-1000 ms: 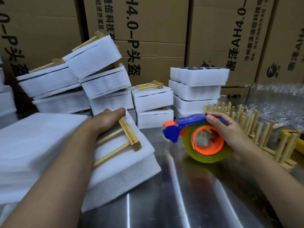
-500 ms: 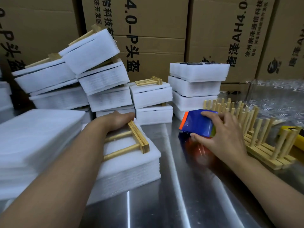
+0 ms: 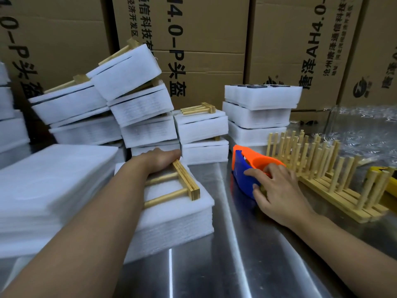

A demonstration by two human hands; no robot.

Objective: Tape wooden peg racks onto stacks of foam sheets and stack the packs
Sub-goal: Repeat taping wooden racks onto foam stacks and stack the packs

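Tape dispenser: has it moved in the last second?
Yes. The right hand has brought the tape dispenser down from peg-top height beside the upright racks to the table, laid flat.

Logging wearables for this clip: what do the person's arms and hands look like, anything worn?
The left forearm and right forearm are bare to the frame edge, no sleeves. Neither the left hand nor the right hand wears a glove, watch or bracelet. No ring shows on the right fingers; the left fingers are mostly hidden.
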